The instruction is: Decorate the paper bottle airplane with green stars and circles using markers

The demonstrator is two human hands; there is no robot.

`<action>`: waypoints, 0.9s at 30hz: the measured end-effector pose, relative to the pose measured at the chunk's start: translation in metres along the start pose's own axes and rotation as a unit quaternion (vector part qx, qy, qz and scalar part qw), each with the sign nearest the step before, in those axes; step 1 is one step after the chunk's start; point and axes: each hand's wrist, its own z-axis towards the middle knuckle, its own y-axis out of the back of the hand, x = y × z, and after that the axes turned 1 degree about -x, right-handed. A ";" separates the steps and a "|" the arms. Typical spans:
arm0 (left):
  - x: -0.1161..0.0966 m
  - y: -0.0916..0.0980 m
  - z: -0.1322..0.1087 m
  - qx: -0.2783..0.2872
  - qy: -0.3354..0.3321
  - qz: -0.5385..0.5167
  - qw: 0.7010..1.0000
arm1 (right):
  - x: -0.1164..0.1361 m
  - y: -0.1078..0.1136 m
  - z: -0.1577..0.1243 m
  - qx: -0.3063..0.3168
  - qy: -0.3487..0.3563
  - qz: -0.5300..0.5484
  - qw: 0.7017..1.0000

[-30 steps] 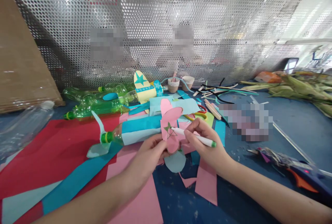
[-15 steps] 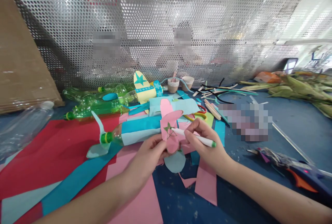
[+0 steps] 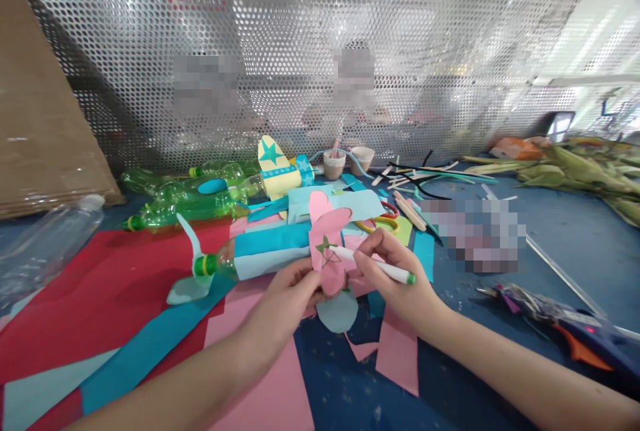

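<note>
My right hand grips a white marker with a green end cap. Its tip touches a green star drawing, partly filled in, on a pink paper wing. With its fingers closed, my left hand pinches the lower edge of that pink piece. The wing sits at the tail of a bottle airplane wrapped in blue and light blue paper. A green cap and pale paper propeller blades form its nose.
Green plastic bottles and a yellow paper-covered plane lie behind. Red paper and pink paper spread at left and front. A glue gun rests at right. Scissors, two small cups and dry husks lie farther back.
The marker's tip has shifted very slightly on the star. Both hands and the bottle plane stay in nearly the same place.
</note>
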 end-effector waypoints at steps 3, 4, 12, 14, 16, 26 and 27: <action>0.000 0.000 0.000 -0.008 0.009 0.006 1.000 | 0.000 0.000 0.001 -0.003 0.002 -0.005 1.000; -0.001 0.000 0.000 -0.010 0.010 0.006 1.000 | 0.000 0.000 0.001 -0.004 0.001 -0.004 1.000; -0.001 0.000 0.001 0.000 -0.004 0.000 1.000 | -0.002 -0.002 -0.001 0.000 -0.004 0.003 1.000; -0.001 0.000 0.001 -0.004 -0.002 0.002 1.000 | -0.002 -0.002 -0.001 -0.006 -0.002 -0.002 1.000; -0.001 0.000 0.002 -0.006 -0.003 -0.001 1.000 | -0.002 -0.001 -0.001 -0.007 -0.003 -0.004 1.000; 0.003 0.002 0.003 0.015 -0.007 -0.003 1.000 | 0.003 0.001 -0.004 0.018 -0.012 0.069 0.997; 0.004 0.002 0.003 0.017 -0.011 -0.007 1.000 | 0.003 0.001 -0.005 0.023 -0.018 0.062 0.998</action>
